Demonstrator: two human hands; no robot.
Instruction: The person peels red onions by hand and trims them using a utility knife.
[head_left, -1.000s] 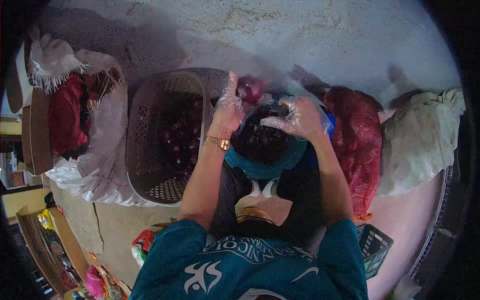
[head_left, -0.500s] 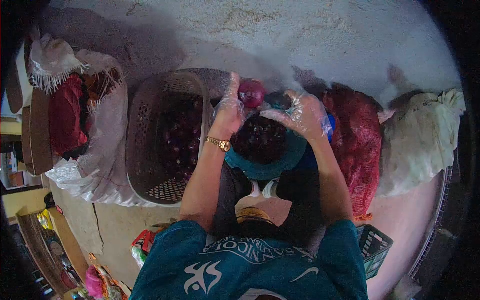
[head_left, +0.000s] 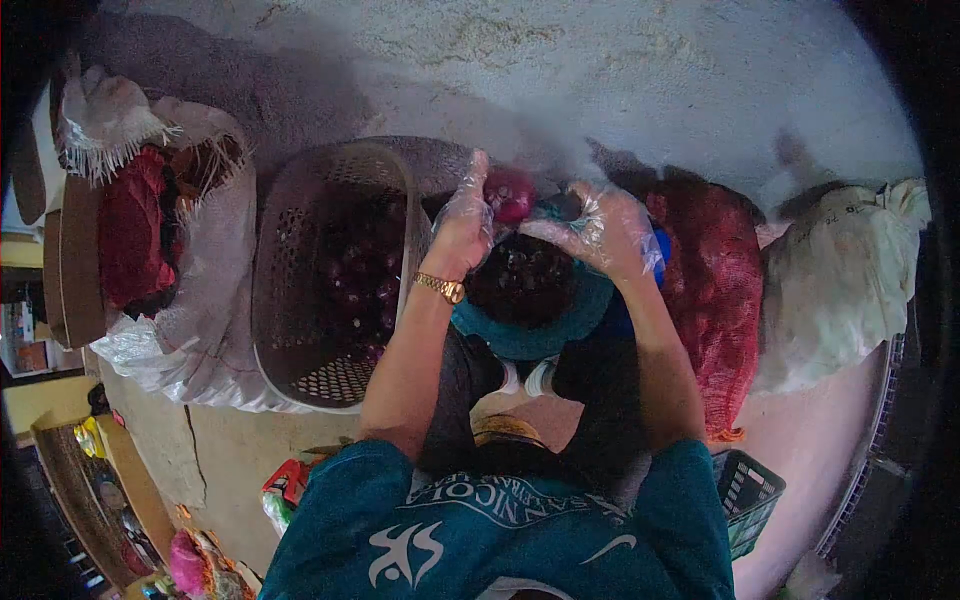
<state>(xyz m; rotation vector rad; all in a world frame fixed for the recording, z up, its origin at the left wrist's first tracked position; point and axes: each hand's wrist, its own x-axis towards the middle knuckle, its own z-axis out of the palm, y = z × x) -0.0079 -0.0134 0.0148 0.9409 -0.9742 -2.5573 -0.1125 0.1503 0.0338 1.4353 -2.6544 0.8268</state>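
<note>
A red onion [head_left: 510, 196] is held in my left hand [head_left: 465, 222], thumb up beside it, above the back left of a blue-green tub [head_left: 528, 343]. My right hand [head_left: 610, 232] is over the tub's right side, its thumb stretched toward the onion and its other fingers bent; nothing shows between them. Both hands wear clear plastic gloves. Dark onions or peels [head_left: 522, 282] fill the tub. To the left, a tall perforated basket [head_left: 335, 385] holds several red onions [head_left: 365, 285].
A red mesh sack [head_left: 705, 300] and a whitish sack [head_left: 840, 285] stand on the right. On the far left is an open woven sack [head_left: 215, 290] with red mesh inside. A dark green crate [head_left: 750, 500] sits at lower right, and a rough wall [head_left: 600, 80] rises behind.
The onion in my left hand has turned and shifted slightly right and down. My right hand has moved a little, with its thumb still toward the onion.
</note>
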